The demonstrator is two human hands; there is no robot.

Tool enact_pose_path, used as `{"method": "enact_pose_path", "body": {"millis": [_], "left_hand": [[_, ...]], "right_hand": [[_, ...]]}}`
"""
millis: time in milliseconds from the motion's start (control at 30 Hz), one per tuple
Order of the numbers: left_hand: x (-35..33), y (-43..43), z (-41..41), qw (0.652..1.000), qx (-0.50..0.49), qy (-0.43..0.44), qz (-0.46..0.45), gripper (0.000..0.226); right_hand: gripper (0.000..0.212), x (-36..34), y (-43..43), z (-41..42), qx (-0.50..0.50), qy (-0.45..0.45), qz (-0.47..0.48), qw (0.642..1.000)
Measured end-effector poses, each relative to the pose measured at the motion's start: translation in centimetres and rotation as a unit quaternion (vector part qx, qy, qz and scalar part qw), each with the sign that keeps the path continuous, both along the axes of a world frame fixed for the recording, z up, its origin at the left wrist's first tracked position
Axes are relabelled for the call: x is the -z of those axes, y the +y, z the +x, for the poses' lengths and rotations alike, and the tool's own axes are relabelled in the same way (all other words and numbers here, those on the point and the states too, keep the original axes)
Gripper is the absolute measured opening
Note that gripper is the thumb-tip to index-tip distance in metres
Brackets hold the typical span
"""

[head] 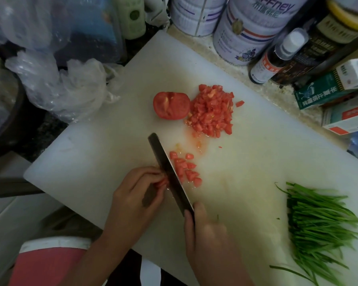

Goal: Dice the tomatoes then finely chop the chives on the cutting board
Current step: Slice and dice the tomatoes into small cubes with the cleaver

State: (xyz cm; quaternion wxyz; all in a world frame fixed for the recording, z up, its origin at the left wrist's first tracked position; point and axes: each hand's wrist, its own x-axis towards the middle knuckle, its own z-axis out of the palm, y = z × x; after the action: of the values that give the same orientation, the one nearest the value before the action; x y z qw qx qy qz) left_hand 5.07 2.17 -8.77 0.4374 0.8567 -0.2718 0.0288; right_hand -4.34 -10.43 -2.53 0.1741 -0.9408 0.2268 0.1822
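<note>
The person is showing 2 bare forearms, uncovered all the way up to the left hand (pixel 136 195) and the right hand (pixel 207 230). Well behind the left hand, outside that forearm, the person is wearing a pinkish-red garment (pixel 48 267) that is carrying 1 broad white band (pixel 56 243) along the edge nearer the hand. The band is looking slightly creased. Whether this is a sleeve, a hem or a trouser leg is not coming through clearly. Behind both hands, between the 2 forearms, a narrow white strip (pixel 150 272) is showing against dark cloth, too blurred to identify.
</note>
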Motion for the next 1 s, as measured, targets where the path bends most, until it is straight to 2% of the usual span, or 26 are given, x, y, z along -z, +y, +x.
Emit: {"method": "enact_pose_path", "body": {"millis": [100,133,200,267,300,367,400,467,533,633,700,767,833,900,1000], "left_hand": [[0.2,-0.1,-0.1,1.0,0.003,-0.006,0.005,0.02],[0.2,-0.1,-0.1,1.0,0.002,-0.005,0.003,0.019],[0.2,-0.3,0.0,1.0,-0.005,0.004,-0.006,0.017],[0.0,-0.5,0.0,1.0,-0.014,0.011,-0.017,0.016],[0.0,-0.6,0.1,1.0,-0.017,0.015,-0.022,0.015],[0.0,-0.7,0.1,0.999,-0.019,0.021,-0.024,0.015],[0.0,-0.7,0.0,0.999,-0.018,0.023,-0.022,0.015],[0.1,-0.6,0.0,1.0,-0.014,0.022,-0.014,0.014],[0.3,-0.5,0.0,1.0,-0.015,0.015,-0.01,0.015],[0.4,-0.5,-0.1,1.0,-0.016,0.015,-0.011,0.016],[0.5,-0.6,-0.2,1.0,-0.016,0.023,-0.012,0.015],[0.5,-0.6,-0.2,0.999,-0.017,0.029,-0.01,0.015],[0.4,-0.7,-0.3,0.999,-0.014,0.03,-0.008,0.016],[0.4,-0.7,-0.3,1.0,-0.01,0.024,-0.003,0.018],[0.4,-0.9,-0.3,1.0,-0.006,0.006,0.014,0.017]], "right_hand": [[0.028,0.2,0.0,-0.1,-0.02,-0.025,0.009,0.999],[0.029,-0.2,0.2,-0.5,-0.01,0.02,0.007,1.0],[0.053,-0.3,0.1,-2.6,0.04,0.032,0.027,0.998],[0.062,-0.2,-0.2,-4.9,0.023,-0.005,-0.021,0.999],[0.062,-0.8,-0.5,-5.0,0.019,-0.016,-0.041,0.999],[0.055,-1.1,-0.8,-5.3,0.042,0.045,-0.018,0.998],[0.047,-0.8,-1.0,-5.4,0.058,0.047,-0.003,0.997],[0.036,-0.9,-1.3,-4.7,0.076,-0.003,0.047,0.996],[0.042,-2.0,-2.1,-3.9,0.022,-0.057,0.039,0.997],[0.046,-1.8,-2.4,-4.1,0.054,-0.074,0.031,0.995],[0.044,-2.2,-2.5,-4.2,0.058,-0.06,0.067,0.994],[0.042,-2.3,-2.3,-4.2,0.019,-0.059,0.07,0.996],[0.046,-2.6,-1.5,-3.6,0.03,-0.037,0.109,0.993],[0.053,-2.5,-1.5,-3.2,0.02,-0.018,0.086,0.996],[0.042,-1.2,-1.1,-2.7,0.007,-0.047,-0.007,0.999]]}}
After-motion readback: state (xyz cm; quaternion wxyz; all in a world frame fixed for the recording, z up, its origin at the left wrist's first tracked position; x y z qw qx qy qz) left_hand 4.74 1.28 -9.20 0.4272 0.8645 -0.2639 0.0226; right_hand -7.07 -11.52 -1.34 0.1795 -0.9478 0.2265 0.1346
